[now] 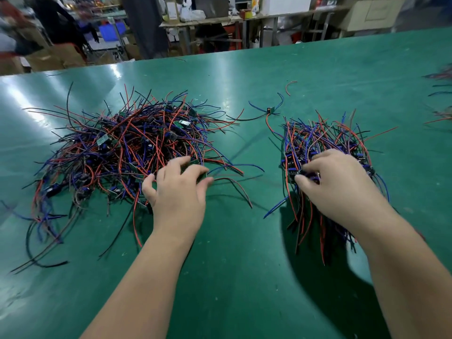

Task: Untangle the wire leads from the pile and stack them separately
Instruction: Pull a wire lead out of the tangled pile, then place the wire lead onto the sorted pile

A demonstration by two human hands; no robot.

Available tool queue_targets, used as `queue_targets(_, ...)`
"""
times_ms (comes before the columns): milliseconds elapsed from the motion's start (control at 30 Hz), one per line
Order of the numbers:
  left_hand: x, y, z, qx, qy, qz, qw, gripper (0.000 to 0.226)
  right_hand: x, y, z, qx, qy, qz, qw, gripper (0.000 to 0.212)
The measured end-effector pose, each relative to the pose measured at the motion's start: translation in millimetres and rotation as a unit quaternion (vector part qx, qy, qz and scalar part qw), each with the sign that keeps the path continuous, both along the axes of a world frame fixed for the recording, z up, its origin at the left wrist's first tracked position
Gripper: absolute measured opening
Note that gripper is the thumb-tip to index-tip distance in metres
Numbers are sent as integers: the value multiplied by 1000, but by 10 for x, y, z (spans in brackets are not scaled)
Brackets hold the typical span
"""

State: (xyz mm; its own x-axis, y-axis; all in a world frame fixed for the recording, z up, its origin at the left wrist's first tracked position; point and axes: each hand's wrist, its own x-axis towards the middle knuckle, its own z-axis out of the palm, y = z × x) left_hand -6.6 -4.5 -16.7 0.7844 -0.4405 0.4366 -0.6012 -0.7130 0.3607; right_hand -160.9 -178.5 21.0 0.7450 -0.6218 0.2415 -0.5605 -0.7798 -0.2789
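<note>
Left hand (178, 192): fingers half-curled, thumb and forefinger closing on 1 wire lead (226, 178) by its small board, at the tangled pile's (117, 148) near-right edge. Right hand (342, 184): fingers curled into the sorted stack (318, 135), thumb pinching its boards.

Judgement: the leads are light and floppy, and they snag on neighbours. Grip the stiff board, not the wire, and draw slowly.

1 stray lead (269, 110) lies beyond, between your hands.
</note>
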Motion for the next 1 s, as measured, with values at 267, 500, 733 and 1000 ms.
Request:
queue_targets(267, -123, 38, 326, -502, 198, -150, 828, 27, 79, 266, 59, 216, -277, 77, 933, 14)
queue_targets(500, -361, -49, 408, -397, 626, -216, 636, 37, 161, 424, 31, 520, -257, 189, 792, 31)
queue_targets(733, -522, -98, 323, -306, 638, -253, 660, 33, 167, 359, 2, 586, -269, 147, 750, 31)
queue_targets(1000, -547, -82, 344, -299, 617, -266, 677, 24, 179, 360, 14, 643, -277, 122, 704, 8)
